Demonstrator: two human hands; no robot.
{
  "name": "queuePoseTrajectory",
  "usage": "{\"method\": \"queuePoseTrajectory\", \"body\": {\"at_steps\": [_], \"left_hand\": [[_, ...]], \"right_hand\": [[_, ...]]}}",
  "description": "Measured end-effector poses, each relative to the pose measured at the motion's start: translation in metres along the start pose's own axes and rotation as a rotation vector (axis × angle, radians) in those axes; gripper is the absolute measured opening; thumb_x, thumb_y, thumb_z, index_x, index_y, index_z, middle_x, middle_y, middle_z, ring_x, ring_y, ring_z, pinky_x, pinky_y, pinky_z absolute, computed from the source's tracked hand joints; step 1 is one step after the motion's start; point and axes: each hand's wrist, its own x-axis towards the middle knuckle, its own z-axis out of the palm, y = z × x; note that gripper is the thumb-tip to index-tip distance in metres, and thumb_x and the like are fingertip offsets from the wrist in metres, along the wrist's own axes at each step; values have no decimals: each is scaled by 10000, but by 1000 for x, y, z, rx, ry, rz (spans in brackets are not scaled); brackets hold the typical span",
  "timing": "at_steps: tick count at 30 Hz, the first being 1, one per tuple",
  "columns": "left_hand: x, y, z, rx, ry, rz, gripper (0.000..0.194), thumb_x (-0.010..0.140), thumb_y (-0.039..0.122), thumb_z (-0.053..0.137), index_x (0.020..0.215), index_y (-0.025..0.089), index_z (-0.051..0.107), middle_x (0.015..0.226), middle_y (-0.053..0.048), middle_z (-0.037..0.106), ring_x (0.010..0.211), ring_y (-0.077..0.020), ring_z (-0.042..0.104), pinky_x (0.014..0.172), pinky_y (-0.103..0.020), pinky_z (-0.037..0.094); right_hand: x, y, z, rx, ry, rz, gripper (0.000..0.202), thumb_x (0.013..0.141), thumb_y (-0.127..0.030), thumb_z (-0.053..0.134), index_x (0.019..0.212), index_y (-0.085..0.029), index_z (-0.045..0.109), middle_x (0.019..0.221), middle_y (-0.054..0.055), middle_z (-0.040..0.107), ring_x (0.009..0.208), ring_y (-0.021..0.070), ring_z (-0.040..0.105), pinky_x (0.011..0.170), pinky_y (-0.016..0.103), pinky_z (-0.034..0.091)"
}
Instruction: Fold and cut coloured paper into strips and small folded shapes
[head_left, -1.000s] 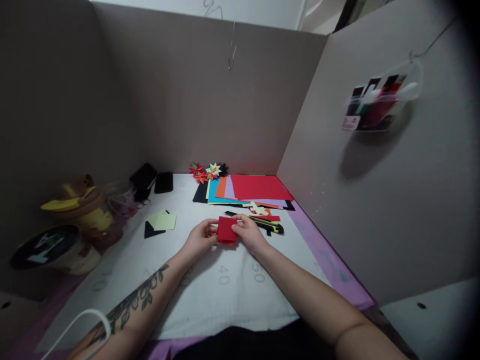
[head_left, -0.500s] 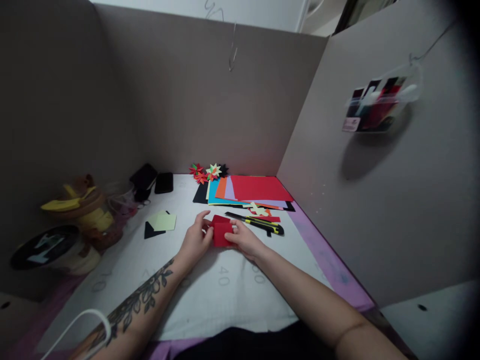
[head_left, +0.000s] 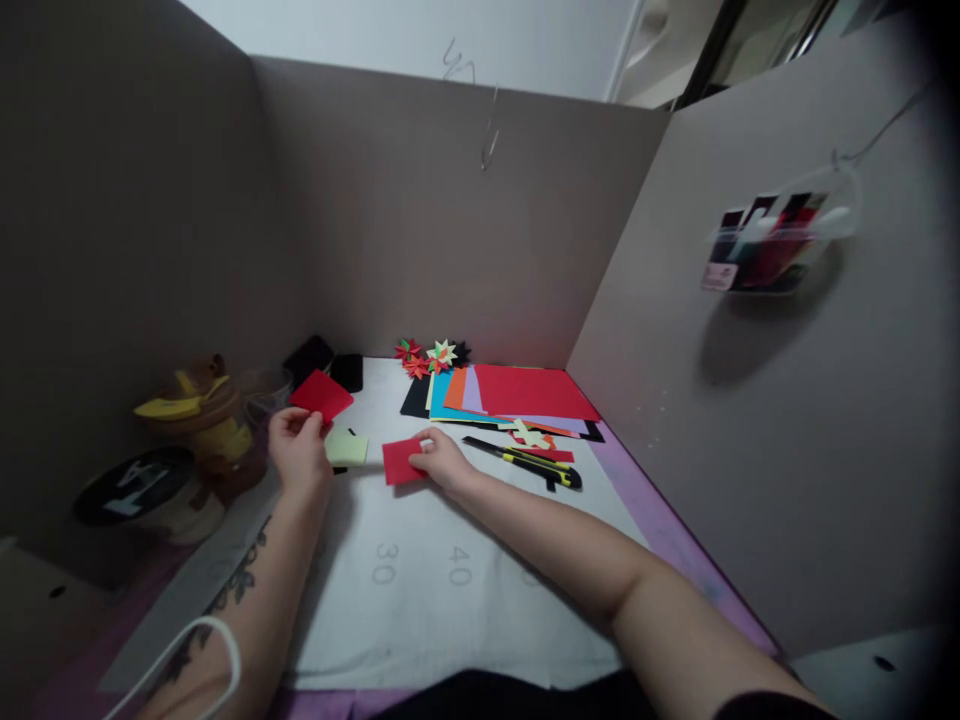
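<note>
My left hand (head_left: 300,450) pinches a red paper square (head_left: 321,394) by its lower corner, raised at the left of the work surface. Another red paper square (head_left: 401,462) is gripped at its right edge by my right hand (head_left: 444,461), near the middle. Between and behind the two hands lies a pale green paper square (head_left: 351,448), with black paper showing partly under it. A black and yellow utility knife (head_left: 536,465) rests to the right of my right hand, beside cream and red paper scraps (head_left: 531,435).
Coloured paper sheets (head_left: 536,391) are stacked at the back right, with folded paper stars (head_left: 441,352) behind them. Along the left wall stand a pot with yellow items (head_left: 196,415) and a tub with a black lid (head_left: 139,487). A clear container (head_left: 780,240) hangs on the right wall.
The red paper squares, held together in both hands before, are now apart. My left hand has carried one left and up; my right hand has moved left with the other. The view has shifted slightly.
</note>
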Motion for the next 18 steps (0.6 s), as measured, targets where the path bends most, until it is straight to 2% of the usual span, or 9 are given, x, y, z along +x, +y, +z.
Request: {"method": "queuePoseTrajectory", "body": {"at_steps": [3, 6, 9, 10, 13, 15, 16, 18], "left_hand": [[-3, -1, 0, 47, -65, 4, 186, 626, 204, 603, 805, 176, 562, 751, 31, 558, 637, -82, 550, 637, -219, 498], [-12, -7, 2, 109, -186, -64, 249, 629, 254, 612, 860, 165, 641, 807, -8, 629, 661, -109, 585, 632, -237, 501], [-27, -10, 6, 187, -373, -171, 304, 635, 288, 628, 901, 153, 682, 863, -47, 674, 692, -135, 606, 640, -255, 505], [-34, -10, 7, 209, -447, -202, 312, 630, 287, 632, 904, 149, 690, 875, -58, 681, 703, -145, 611, 653, -267, 509], [-59, -5, 14, 257, -701, -257, 349, 613, 242, 645, 948, 157, 695, 930, -79, 689, 800, -192, 628, 721, -316, 518], [-76, 1, 17, 276, -891, -249, 378, 617, 210, 657, 992, 176, 688, 1012, -90, 679, 957, -235, 612, 795, -339, 508], [-84, 3, 19, 277, -973, -240, 387, 626, 203, 658, 1012, 183, 682, 1057, -94, 668, 1019, -247, 593, 825, -345, 500], [-96, 7, 21, 272, -1083, -216, 391, 649, 204, 661, 1040, 192, 669, 1110, -100, 644, 1064, -252, 574, 842, -344, 496]], "right_hand": [[36, -4, 32, -73, 11, 10, 362, 568, -131, 615, 900, -202, 491, 549, -73, 545, 471, 126, 541, 442, 231, 428], [50, -6, 36, -128, 59, -12, 362, 590, -130, 591, 931, -196, 490, 634, -46, 558, 532, 118, 527, 478, 228, 424], [34, -7, 9, -134, 135, -144, 420, 621, -114, 549, 1022, -220, 481, 868, -10, 574, 693, 106, 549, 587, 218, 445], [22, -7, -6, -145, 137, -286, 463, 642, -124, 544, 1087, -227, 468, 955, 12, 566, 746, 110, 557, 620, 224, 453], [-21, -9, -50, -231, 33, -539, 527, 689, -154, 551, 1195, -266, 461, 1114, 40, 534, 851, 127, 574, 695, 250, 464], [-48, -11, -72, -299, 17, -578, 416, 727, -174, 554, 1133, -263, 539, 1113, 42, 555, 904, 147, 572, 736, 270, 464], [-58, -12, -80, -333, 34, -589, 303, 740, -193, 566, 1037, -246, 595, 1064, 42, 576, 915, 159, 571, 741, 277, 464], [-70, -13, -89, -354, 94, -586, 122, 758, -241, 589, 867, -217, 639, 943, 41, 607, 884, 173, 577, 735, 289, 464]]}}
